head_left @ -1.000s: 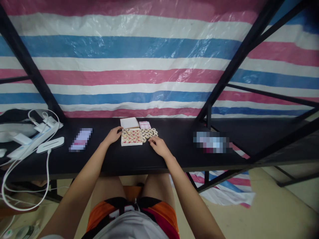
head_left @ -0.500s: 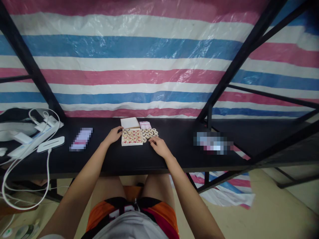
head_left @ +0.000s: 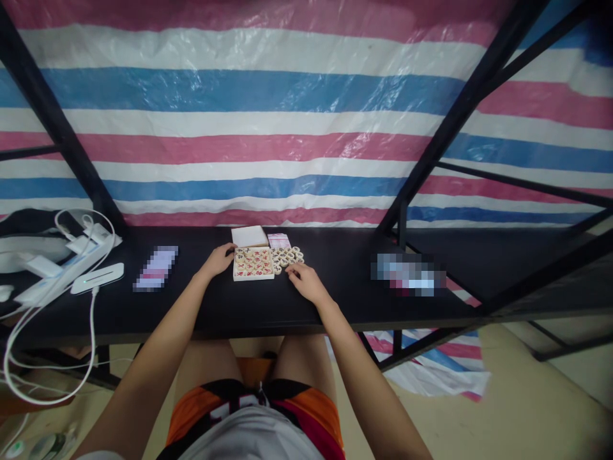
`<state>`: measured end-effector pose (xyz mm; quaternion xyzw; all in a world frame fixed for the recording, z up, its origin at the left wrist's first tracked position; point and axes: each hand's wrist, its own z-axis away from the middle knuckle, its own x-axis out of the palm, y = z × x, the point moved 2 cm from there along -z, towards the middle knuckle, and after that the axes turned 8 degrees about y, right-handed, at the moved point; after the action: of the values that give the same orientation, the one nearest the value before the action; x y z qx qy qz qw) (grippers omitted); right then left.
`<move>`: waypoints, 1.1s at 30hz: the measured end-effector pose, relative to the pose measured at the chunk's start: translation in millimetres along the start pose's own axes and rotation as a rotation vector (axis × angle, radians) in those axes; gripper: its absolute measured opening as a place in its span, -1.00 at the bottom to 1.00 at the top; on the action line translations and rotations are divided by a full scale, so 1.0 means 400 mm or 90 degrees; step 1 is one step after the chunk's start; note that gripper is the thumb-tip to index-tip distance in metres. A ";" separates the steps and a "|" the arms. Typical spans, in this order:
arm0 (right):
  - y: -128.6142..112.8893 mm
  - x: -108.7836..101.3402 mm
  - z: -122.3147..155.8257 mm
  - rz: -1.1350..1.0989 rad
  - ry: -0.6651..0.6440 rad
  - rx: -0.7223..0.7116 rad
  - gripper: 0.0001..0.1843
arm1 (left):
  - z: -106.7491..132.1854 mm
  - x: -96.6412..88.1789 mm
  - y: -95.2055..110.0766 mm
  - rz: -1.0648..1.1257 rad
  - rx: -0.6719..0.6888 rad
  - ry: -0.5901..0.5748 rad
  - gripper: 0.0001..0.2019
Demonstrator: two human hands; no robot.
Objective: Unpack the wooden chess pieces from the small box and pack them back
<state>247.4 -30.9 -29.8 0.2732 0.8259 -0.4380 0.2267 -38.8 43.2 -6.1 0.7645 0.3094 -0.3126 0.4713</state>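
A shallow white box sits on the black desk, filled with round Chinese chess pieces, mostly red-marked with a few black-marked ones at the back. My left hand rests at the box's left side, fingertips by its back left corner and slightly apart. Black-marked chess pieces lie grouped just right of the box. At the near right edge of this group is my right hand, its fingers loosely bent and apart, with no piece visible in them. Whether its fingertips touch a piece I cannot tell.
Behind the box lie a white lid and a pink-and-white paper. A blurred phone-like item lies left, another blurred item right. A power strip, white device and cables crowd the left end. Striped sheeting hangs behind.
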 end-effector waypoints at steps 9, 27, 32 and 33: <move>-0.025 -0.006 -0.002 -0.014 0.017 -0.034 -0.76 | -0.001 0.000 -0.002 0.002 -0.002 0.001 -0.66; -0.238 0.177 -0.186 0.260 -0.140 -0.068 -0.75 | 0.000 -0.006 0.009 0.020 0.007 0.003 -0.69; -0.253 0.210 -0.192 0.270 -0.130 -0.069 -0.77 | 0.000 -0.005 0.008 0.011 -0.002 0.000 -0.68; -0.256 0.211 -0.192 0.264 -0.125 -0.066 -0.77 | 0.000 -0.006 0.008 0.014 0.001 0.000 -0.67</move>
<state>107.5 7.8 19.3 0.3811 0.7474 -0.3634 0.4050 -37.6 41.5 -2.7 0.7682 0.3008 -0.3081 0.4738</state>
